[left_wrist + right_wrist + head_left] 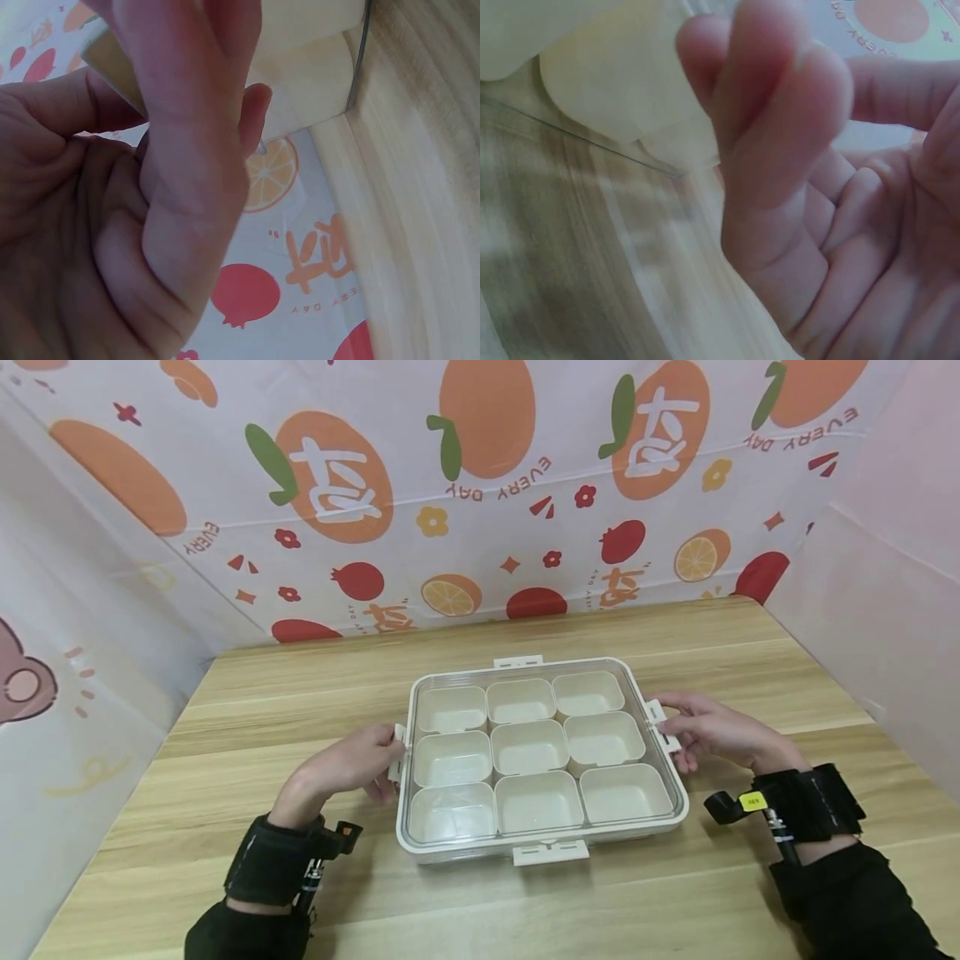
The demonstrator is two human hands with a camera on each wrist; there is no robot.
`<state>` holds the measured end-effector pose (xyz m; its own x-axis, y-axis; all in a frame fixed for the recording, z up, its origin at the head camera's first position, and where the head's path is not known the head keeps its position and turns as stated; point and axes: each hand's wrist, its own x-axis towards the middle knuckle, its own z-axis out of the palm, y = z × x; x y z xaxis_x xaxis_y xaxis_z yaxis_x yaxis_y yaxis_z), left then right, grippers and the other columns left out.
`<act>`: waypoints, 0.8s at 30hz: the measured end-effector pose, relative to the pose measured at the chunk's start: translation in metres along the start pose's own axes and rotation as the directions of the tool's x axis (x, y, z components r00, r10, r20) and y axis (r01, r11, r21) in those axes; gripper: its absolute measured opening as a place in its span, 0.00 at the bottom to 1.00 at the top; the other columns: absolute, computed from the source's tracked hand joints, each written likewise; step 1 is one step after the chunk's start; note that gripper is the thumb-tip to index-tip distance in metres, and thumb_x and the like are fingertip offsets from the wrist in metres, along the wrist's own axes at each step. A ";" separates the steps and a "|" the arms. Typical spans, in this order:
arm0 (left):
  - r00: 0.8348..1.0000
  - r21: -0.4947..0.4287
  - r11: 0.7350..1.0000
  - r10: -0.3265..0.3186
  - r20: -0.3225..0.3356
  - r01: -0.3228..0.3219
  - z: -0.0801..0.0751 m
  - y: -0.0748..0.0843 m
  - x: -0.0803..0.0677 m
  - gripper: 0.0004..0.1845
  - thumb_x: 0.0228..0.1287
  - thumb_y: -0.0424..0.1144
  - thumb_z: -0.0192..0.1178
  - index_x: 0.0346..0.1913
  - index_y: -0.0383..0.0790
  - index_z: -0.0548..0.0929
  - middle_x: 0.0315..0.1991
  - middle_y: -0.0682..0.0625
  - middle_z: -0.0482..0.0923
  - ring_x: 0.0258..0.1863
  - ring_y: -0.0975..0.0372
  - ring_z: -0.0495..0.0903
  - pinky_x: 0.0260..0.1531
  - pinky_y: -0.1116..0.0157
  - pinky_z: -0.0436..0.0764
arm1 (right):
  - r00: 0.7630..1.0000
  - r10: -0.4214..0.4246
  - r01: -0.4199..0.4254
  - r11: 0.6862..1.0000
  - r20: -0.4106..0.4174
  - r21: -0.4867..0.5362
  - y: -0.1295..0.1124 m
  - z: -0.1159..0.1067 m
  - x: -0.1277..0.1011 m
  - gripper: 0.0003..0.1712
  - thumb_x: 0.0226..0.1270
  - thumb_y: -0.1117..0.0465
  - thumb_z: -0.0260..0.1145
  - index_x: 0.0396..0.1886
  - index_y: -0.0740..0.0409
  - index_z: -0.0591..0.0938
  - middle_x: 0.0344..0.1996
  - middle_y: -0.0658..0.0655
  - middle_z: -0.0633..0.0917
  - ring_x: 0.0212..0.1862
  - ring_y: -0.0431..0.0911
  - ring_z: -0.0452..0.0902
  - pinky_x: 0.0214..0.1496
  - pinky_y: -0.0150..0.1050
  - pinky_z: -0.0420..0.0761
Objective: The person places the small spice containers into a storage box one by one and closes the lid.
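Observation:
A cream storage box (480, 844) with a clear lid lies on the table, slightly turned. Through the lid several small cream cups (529, 748) show in rows, with nothing seen in them. My left hand (351, 760) pinches the box's left latch (399, 753), thumb on top and fingers underneath. At the opposite side my right hand (716, 728) holds the right latch (663, 725) between thumb and fingers. Curled fingers of the right hand (787, 172) hide that latch in the right wrist view. The left wrist view shows the box wall (307, 82) beyond the left fingers.
Flap latches also stick out at the box's front (551, 853) and back (517, 661). The wood-grain table (315, 685) extends around the box. Behind it hangs a fruit-print cloth (405, 552), with pale cloths at both sides. Each wrist wears a black strap with a small camera.

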<state>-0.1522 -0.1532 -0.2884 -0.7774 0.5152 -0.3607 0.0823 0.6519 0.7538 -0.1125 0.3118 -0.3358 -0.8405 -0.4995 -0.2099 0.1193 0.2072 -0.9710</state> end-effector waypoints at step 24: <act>1.000 -0.084 0.996 0.013 0.015 -0.011 -0.013 -0.003 0.026 0.08 0.75 0.30 0.40 0.42 0.27 0.68 0.31 0.42 0.76 0.24 0.61 0.81 0.30 0.62 0.83 | 0.998 0.006 -0.015 0.990 -0.058 -0.142 -0.011 -0.010 0.025 0.22 0.78 0.69 0.51 0.63 0.81 0.61 0.18 0.52 0.78 0.20 0.38 0.73 0.22 0.30 0.72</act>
<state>-0.1802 -0.1492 -0.2931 -0.7667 0.5319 -0.3596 0.0384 0.5970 0.8013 -0.1400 0.3057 -0.3292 -0.8692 -0.4481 -0.2089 0.0552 0.3319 -0.9417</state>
